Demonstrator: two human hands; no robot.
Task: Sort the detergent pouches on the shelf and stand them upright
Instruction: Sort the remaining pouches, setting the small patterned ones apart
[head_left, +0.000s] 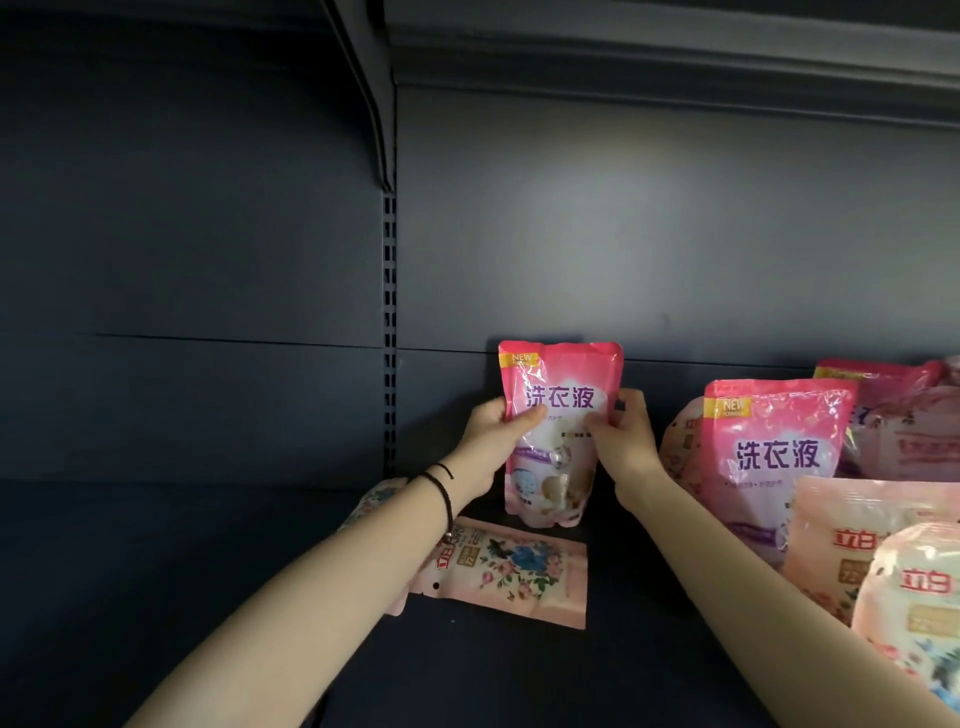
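Observation:
A bright pink detergent pouch stands upright at the back of the dark shelf. My left hand grips its left edge, thumb across the front. My right hand pinches its right edge. A pale pink floral pouch lies flat on the shelf just in front, partly under my left forearm. Another bright pink pouch stands at the right among a pile of pale pink pouches.
The shelf's dark back panel rises behind the pouches, with a slotted upright left of them. An upper shelf overhangs. A further pouch peeks out behind my left forearm.

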